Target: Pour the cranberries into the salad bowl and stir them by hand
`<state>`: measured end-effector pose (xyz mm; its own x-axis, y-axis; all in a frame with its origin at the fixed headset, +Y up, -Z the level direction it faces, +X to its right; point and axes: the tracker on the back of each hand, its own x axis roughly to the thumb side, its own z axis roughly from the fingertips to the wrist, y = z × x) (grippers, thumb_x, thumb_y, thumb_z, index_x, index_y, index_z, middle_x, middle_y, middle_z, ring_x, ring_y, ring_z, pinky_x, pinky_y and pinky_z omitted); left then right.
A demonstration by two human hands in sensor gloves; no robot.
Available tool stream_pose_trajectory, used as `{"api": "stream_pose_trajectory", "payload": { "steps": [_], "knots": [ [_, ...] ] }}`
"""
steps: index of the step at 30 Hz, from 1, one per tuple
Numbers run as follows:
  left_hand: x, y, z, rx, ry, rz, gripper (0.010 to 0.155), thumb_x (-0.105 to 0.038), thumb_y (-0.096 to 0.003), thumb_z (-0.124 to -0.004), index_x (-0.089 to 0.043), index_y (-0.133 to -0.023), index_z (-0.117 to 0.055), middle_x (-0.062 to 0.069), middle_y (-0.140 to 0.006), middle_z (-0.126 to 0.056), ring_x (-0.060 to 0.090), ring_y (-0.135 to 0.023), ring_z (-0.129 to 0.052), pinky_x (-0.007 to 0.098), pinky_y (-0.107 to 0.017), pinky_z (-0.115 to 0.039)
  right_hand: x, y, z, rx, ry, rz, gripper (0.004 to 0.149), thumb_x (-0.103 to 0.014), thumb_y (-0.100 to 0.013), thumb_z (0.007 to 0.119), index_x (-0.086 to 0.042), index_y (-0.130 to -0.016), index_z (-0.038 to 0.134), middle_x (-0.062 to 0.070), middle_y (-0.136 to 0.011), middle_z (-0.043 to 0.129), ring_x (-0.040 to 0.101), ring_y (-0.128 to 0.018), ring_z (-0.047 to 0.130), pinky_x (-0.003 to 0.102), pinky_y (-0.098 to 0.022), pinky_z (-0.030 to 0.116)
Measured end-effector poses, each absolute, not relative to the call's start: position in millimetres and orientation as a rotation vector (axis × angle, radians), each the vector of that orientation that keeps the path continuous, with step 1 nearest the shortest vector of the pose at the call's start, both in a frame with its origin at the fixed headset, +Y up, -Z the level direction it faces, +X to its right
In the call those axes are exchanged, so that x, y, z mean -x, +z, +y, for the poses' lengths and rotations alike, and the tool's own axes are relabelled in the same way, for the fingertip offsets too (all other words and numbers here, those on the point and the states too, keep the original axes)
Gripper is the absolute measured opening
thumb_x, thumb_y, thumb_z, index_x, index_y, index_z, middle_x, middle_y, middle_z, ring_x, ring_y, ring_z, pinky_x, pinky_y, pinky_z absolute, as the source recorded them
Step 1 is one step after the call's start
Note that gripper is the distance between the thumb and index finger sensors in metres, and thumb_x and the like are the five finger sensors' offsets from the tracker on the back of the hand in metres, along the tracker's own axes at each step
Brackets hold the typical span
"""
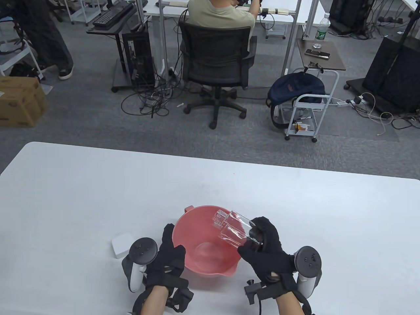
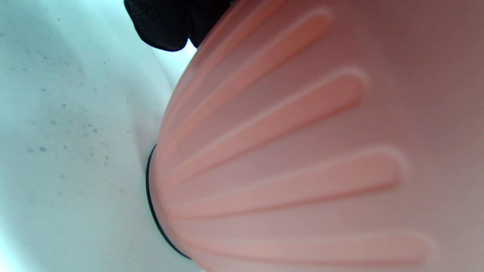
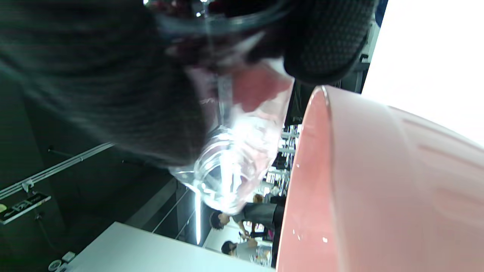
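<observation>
A pink salad bowl point(image 1: 197, 229) stands on the white table point(image 1: 82, 197) near its front edge. My right hand point(image 1: 259, 241) grips a clear glass jar point(image 1: 231, 226) by its base and holds it tilted, mouth down-left, over the bowl's right rim. In the right wrist view the jar point(image 3: 234, 162) hangs beside the bowl's rim point(image 3: 321, 151), with dark red bits blurred near its base under my glove's fingers point(image 3: 325, 45). No cranberries show plainly in the bowl. My left hand point(image 1: 170, 247) lies with straight fingers against the bowl's left wall point(image 2: 283, 151).
A small white box point(image 1: 120, 244) lies just left of my left hand. Beyond the table's far edge are an office chair point(image 1: 215, 55) with a seated person, a wire cart point(image 1: 308, 105) and cables on the floor.
</observation>
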<state>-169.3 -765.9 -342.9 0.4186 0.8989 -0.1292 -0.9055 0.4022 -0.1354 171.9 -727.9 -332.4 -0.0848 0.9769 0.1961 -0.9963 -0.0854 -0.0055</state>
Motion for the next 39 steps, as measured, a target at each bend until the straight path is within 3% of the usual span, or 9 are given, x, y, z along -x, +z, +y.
{"api": "stream_pose_trajectory", "payload": {
  "steps": [15, 18, 21, 23, 25, 31, 34, 37, 39],
  "knots": [
    [169.5, -342.5, -765.6, 0.198, 1.148, 0.040, 0.077, -0.031, -0.0569, -0.065, -0.024, -0.115, -0.015, 0.010, -0.125, -0.037, 0.038, -0.112, -0.057, 0.052, -0.079, -0.061, -167.5, -330.1, -726.0, -0.181, 1.713, -0.135, 0.090, -0.051, -0.033, 0.107, -0.039, -0.101, 0.050, 0.001, -0.110, 0.069, 0.030, -0.089, 0.074, 0.036, -0.048, 0.083],
    [169.9, -342.6, -765.4, 0.198, 1.146, 0.040, 0.077, -0.031, -0.0568, -0.065, -0.024, -0.115, -0.015, 0.010, -0.125, -0.037, 0.038, -0.112, -0.058, 0.053, -0.079, -0.061, -168.5, -326.6, -722.4, -0.087, 1.793, -0.289, 0.087, -0.051, -0.029, 0.108, -0.041, -0.099, 0.056, 0.000, -0.107, 0.073, 0.029, -0.087, 0.077, 0.035, -0.046, 0.085],
    [169.5, -342.3, -765.2, 0.201, 1.150, 0.040, 0.077, -0.031, -0.0569, -0.064, -0.024, -0.115, -0.014, 0.010, -0.125, -0.037, 0.039, -0.113, -0.057, 0.053, -0.079, -0.061, -165.2, -326.3, -722.0, -0.200, 1.678, -0.159, 0.086, -0.050, -0.033, 0.108, -0.041, -0.100, 0.056, 0.002, -0.108, 0.072, 0.031, -0.088, 0.076, 0.038, -0.048, 0.082],
    [169.8, -342.3, -765.2, 0.197, 1.145, 0.040, 0.077, -0.031, -0.0568, -0.065, -0.024, -0.115, -0.014, 0.011, -0.125, -0.037, 0.039, -0.112, -0.058, 0.053, -0.079, -0.061, -163.7, -322.8, -719.1, -0.073, 1.803, -0.336, 0.084, -0.051, -0.029, 0.108, -0.042, -0.098, 0.060, 0.001, -0.106, 0.075, 0.030, -0.086, 0.078, 0.036, -0.046, 0.084],
    [170.4, -342.4, -765.5, 0.200, 1.153, 0.040, 0.077, -0.030, -0.0568, -0.065, -0.024, -0.115, -0.014, 0.010, -0.125, -0.037, 0.039, -0.112, -0.057, 0.053, -0.079, -0.061, -164.0, -327.2, -721.1, -0.200, 1.823, -0.190, 0.084, -0.057, -0.030, 0.105, -0.045, -0.098, 0.058, -0.003, -0.107, 0.076, 0.026, -0.086, 0.080, 0.032, -0.046, 0.086],
    [171.0, -342.7, -766.0, 0.203, 1.157, 0.040, 0.077, -0.030, -0.0567, -0.065, -0.024, -0.115, -0.015, 0.010, -0.125, -0.037, 0.039, -0.112, -0.058, 0.053, -0.079, -0.061, -163.2, -326.3, -722.9, -0.209, 1.770, -0.172, 0.081, -0.056, -0.032, 0.105, -0.045, -0.098, 0.061, -0.002, -0.107, 0.075, 0.027, -0.086, 0.079, 0.033, -0.046, 0.085],
    [170.7, -342.6, -765.5, 0.198, 1.144, 0.040, 0.077, -0.030, -0.0567, -0.065, -0.024, -0.115, -0.015, 0.010, -0.125, -0.038, 0.039, -0.112, -0.058, 0.053, -0.079, -0.061, -161.7, -322.9, -721.5, -0.069, 1.770, -0.344, 0.080, -0.050, -0.030, 0.108, -0.042, -0.096, 0.065, 0.000, -0.106, 0.076, 0.030, -0.085, 0.078, 0.036, -0.045, 0.084],
    [170.8, -342.9, -766.3, 0.203, 1.154, 0.039, 0.077, -0.030, -0.0567, -0.065, -0.024, -0.115, -0.015, 0.010, -0.125, -0.037, 0.039, -0.112, -0.057, 0.053, -0.079, -0.061, -161.9, -325.0, -723.0, -0.204, 1.728, -0.186, 0.079, -0.054, -0.033, 0.106, -0.044, -0.098, 0.062, -0.001, -0.107, 0.074, 0.028, -0.086, 0.078, 0.035, -0.047, 0.084],
    [170.6, -342.9, -766.2, 0.201, 1.147, 0.038, 0.077, -0.030, -0.0568, -0.065, -0.024, -0.115, -0.015, 0.010, -0.125, -0.038, 0.039, -0.112, -0.057, 0.053, -0.079, -0.061, -160.1, -321.0, -722.0, -0.076, 1.719, -0.331, 0.078, -0.048, -0.030, 0.108, -0.041, -0.096, 0.067, 0.001, -0.106, 0.076, 0.031, -0.085, 0.078, 0.038, -0.045, 0.084]
  ]
}}
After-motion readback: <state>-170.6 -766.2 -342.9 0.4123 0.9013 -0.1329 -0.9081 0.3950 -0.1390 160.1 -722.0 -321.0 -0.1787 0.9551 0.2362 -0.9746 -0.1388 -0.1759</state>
